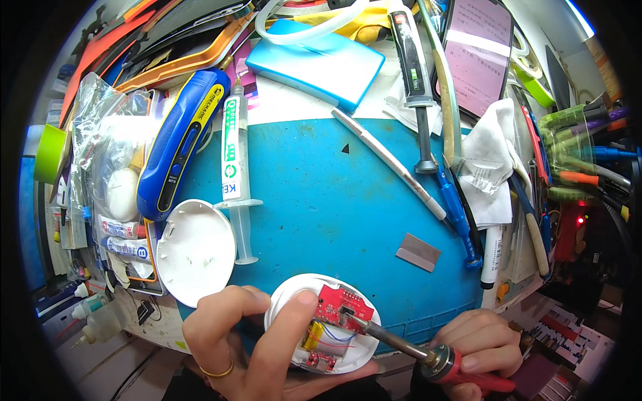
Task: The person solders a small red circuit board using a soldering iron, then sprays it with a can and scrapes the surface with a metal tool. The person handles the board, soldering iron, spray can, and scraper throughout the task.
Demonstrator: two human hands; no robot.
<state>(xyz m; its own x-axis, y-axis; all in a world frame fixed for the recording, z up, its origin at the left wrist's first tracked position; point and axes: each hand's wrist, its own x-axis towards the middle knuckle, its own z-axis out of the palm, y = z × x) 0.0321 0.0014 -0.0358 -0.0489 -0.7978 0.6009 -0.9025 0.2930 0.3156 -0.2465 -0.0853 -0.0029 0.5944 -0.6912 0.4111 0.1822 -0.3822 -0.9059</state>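
My left hand (pixel 251 341) grips a round white plastic housing (pixel 286 285) near the front edge of the mat. Inside the housing sit a red circuit board (pixel 333 306), a battery pouch with yellow tape (pixel 314 335), thin red and blue wires, and a smaller red board (pixel 321 361). My right hand (pixel 476 346) holds a soldering iron (pixel 401 346) by its red handle. The iron's tip is at a small black chip (pixel 346 312) on the larger board; whether it touches cannot be made out. A white shell cover (pixel 197 255) lies to the left, its hollow side up.
A blue mat (pixel 311 200) covers the bench. A solder paste syringe (pixel 236 150) and a blue Mechanic tool (pixel 183 145) lie left. Rightward are a metal-handled knife (pixel 391 165), a flat blade (pixel 419 252), a blue screwdriver (pixel 456 215) and white cloth (pixel 489 200). A phone (pixel 474 55) lies behind.
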